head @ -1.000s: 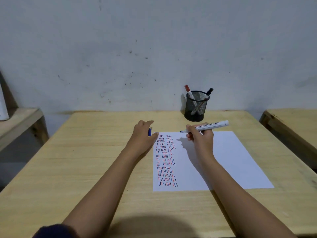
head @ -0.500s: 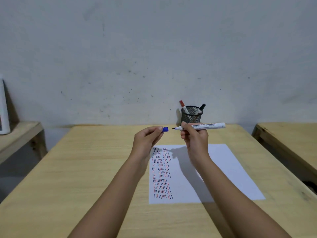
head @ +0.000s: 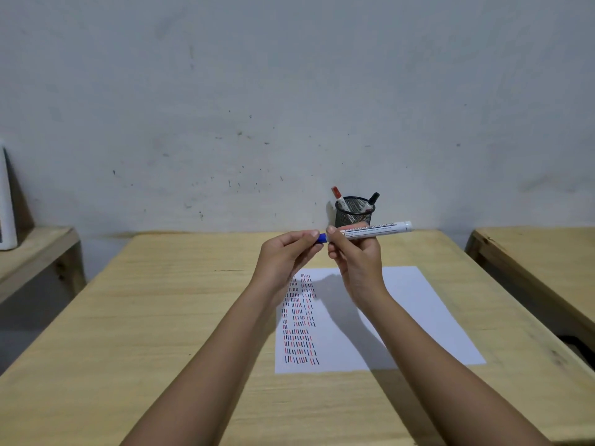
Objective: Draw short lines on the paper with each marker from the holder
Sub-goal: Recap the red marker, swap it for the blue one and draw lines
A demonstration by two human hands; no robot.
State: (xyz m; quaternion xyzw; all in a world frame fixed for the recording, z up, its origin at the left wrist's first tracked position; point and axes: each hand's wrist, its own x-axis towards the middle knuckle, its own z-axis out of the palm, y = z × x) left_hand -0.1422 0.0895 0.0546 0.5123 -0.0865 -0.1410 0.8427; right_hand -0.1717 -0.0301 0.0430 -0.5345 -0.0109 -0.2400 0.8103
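Pale wooden table (head: pixel 145 317), grain running lengthwise, set against a scuffed grey-white wall (head: pixel 289 91). White paper (head: pixel 418 317) lies flat right of centre; its left part carries columns of short red, blue and black lines (head: pixel 299 320). Both forearms are raised above the sheet. Right hand (head: pixel 357 262) has its fingers wrapped around a white marker (head: pixel 376 229), held level, far end pointing right. Left hand (head: pixel 283 255) pinches a blue cap (head: pixel 322 237) between thumb and fingertips, the cap right at the marker's near end; whether it is fully seated cannot be told. Black mesh holder (head: pixel 354 215) stands at the table's far edge, behind the hands, holding a red-capped marker (head: pixel 338 196) and a black-capped marker (head: pixel 371 201).
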